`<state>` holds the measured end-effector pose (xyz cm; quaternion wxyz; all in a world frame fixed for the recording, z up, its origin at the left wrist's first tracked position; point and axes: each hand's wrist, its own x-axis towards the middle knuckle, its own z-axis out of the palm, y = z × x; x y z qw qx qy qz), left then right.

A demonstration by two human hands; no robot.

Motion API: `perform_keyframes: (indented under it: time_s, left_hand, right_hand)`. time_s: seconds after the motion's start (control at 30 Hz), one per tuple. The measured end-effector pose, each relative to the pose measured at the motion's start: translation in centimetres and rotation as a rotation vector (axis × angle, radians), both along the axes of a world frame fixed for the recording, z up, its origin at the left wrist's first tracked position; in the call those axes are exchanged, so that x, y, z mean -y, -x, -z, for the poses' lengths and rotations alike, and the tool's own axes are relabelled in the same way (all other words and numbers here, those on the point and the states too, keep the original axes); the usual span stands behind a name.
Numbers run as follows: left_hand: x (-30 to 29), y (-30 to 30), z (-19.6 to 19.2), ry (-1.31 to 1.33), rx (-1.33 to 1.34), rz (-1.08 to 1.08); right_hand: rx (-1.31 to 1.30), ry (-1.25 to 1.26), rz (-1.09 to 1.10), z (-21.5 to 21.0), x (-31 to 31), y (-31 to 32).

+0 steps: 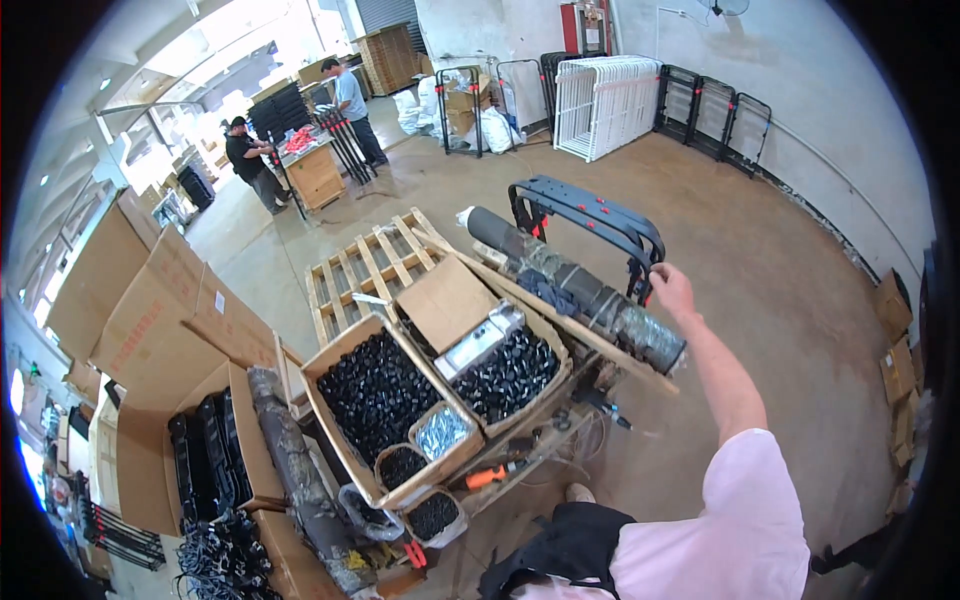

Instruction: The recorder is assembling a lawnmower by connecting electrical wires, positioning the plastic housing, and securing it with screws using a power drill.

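My right arm reaches forward, and my right hand (pixel 673 290) is closed on the near corner of a black frame with red fittings (pixel 590 208). The frame stands just beyond a thick roll wrapped in dark material and clear film (pixel 585 292). A bunched dark cloth (pixel 547 290) lies against that roll. My left hand is outside the picture. Left of my arm, a workbench carries an open carton of small black parts (pixel 370 395) and a second carton of black parts (pixel 515 375). A small box of silvery fasteners (pixel 441 433) sits inside the first carton.
An orange-handled tool (pixel 487 476) lies at the bench's near edge. Tall cardboard boxes (pixel 185 310) and another wrapped roll (pixel 300 470) stand left. Beyond the bench is a wooden pallet (pixel 365 265). Two people (pixel 352 105) work farther off. White frames (pixel 607 105) line the wall.
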<state>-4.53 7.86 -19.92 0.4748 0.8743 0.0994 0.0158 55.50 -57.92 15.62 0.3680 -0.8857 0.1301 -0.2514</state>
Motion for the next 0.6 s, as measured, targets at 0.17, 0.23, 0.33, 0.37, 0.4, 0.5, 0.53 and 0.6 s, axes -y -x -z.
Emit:
perform_keyframes:
  time_s: [0.17, 0.23, 0.33, 0.37, 0.4, 0.5, 0.53, 0.6]
  left_hand:
    - [6.1, -9.1, -0.1, 0.518, -0.71, -0.525]
    - [9.5, -11.2, -0.2, 0.421, -0.606, -0.571]
    - [9.9, -12.2, -1.0, 0.298, -0.469, -0.543]
    - [9.8, -10.8, -1.9, 0.164, -0.528, -0.593]
    - [10.3, -10.7, -2.4, 0.042, -0.58, -0.613]
    - [11.8, -11.0, -3.2, 0.327, -0.59, -0.709]
    - [12.2, -9.7, -4.0, 0.437, -0.647, -0.741]
    - [13.8, -7.0, -5.3, 0.511, -0.613, -0.843]
  right_hand:
    - [0.008, 0.168, 0.047, 0.3, 6.6, -11.8]
    - [-0.009, 0.269, 0.123, 1.4, 9.3, -14.7]
    - [-0.292, -0.056, -0.045, 1.0, 11.6, -18.7]
    - [-0.372, -0.095, -0.089, 1.2, 10.4, -19.3]
    - [-0.365, -0.095, -0.098, 1.6, 11.3, -19.9]
    - [-0.309, -0.427, -0.113, 2.4, 16.1, -21.3]
    - [-0.318, -0.426, -0.121, 2.4, 15.8, -21.5]
    - [-0.316, -0.288, -0.114, 2.2, 13.6, -21.5]
